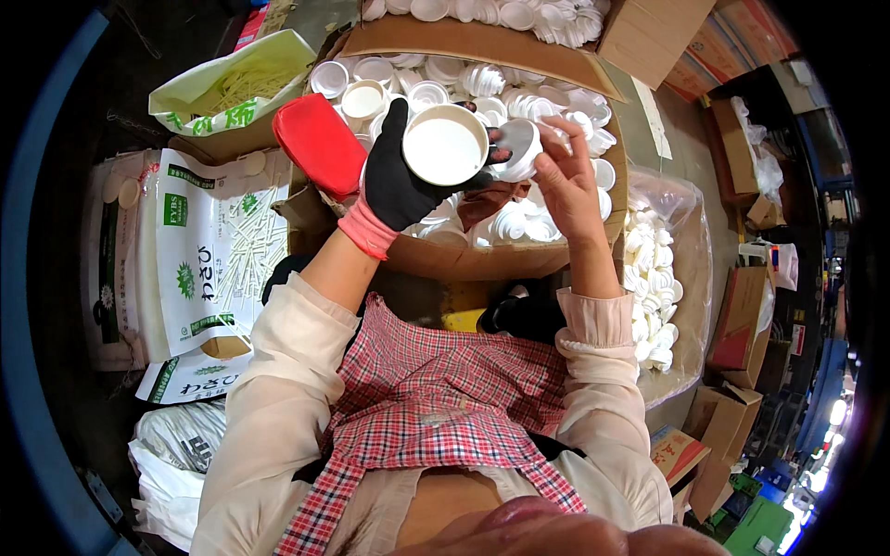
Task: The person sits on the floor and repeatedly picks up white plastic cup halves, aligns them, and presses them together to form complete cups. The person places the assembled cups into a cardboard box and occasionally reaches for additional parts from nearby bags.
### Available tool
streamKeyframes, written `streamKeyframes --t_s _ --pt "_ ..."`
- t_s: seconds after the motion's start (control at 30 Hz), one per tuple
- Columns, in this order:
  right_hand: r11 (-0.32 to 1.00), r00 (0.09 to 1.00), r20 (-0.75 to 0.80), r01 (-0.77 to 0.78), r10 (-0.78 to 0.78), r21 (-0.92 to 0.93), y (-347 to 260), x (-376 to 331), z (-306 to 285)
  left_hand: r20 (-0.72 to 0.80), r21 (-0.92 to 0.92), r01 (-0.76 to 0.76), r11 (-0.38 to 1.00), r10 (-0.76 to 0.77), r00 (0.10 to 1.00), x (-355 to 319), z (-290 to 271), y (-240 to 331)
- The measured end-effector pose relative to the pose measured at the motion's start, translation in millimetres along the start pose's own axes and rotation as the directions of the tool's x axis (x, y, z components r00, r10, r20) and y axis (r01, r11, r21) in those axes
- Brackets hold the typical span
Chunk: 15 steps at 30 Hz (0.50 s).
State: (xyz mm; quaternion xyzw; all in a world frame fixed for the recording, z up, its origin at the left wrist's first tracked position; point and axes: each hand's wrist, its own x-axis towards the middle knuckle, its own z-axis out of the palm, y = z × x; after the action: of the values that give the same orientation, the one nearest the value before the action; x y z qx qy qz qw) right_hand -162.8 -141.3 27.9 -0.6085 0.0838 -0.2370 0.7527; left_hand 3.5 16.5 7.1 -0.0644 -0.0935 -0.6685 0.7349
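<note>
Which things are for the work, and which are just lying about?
Seems in use:
white cup, in the gloved left hand
pale cup, at the right hand
cardboard box of white pieces

Seems just lying about:
red pouch
white sticks
green-and-white bag

The left hand (400, 181) wears a black fabric glove (394, 196) with a coral-pink cuff (367, 230). Long cream cloth sleeves (273, 385), the right one gathered at its wrist, flank a red, white and navy checked cloth apron (445, 385) with straps (317, 510).

Round containers (484, 79) are heaped in a carton (482, 260), flanked by sticks (255, 243) on a sack (190, 264) at left, bagged pieces (655, 289) at right.
</note>
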Motion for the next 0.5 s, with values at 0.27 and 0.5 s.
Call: streamKeyframes --t_s 0.27,0.5 --pt "0.952 0.988 -0.048 0.131 -0.150 -0.278 -11 -10 16 0.118 0.113 0.013 0.994 -0.026 0.993 7 -4 -14" --pt "0.957 0.994 0.006 0.107 -0.110 -0.270 -32 -20 56 0.010 0.790 -0.249 0.560 0.395 0.919 2 -8 -32"
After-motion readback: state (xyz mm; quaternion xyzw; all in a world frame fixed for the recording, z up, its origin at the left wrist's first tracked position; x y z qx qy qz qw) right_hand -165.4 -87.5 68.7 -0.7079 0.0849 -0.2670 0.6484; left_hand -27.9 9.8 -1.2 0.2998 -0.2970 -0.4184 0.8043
